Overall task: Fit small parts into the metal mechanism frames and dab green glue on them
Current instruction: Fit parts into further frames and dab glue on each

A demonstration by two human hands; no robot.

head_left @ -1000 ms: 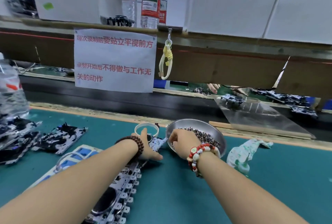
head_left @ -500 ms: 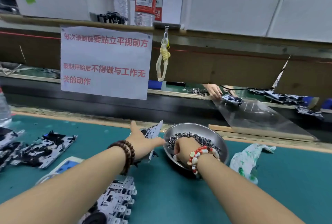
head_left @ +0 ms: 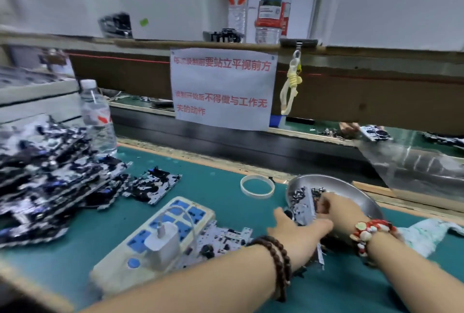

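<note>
1. A green mat [head_left: 206, 187] covers the workbench across the lower frame.
2. A brown wooden shelf [head_left: 351, 86] spans the middle, with a paper notice [head_left: 223, 86] in red characters taped to it.
3. White boxes [head_left: 389, 4] and two water bottles [head_left: 272, 4] stand along the top.
4. A black conveyor belt [head_left: 226, 139] runs behind the bench.

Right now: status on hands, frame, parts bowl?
Left hand holds a frame upright at the bowl. Right hand in the bowl, grip unclear. Nothing blocking.
</note>
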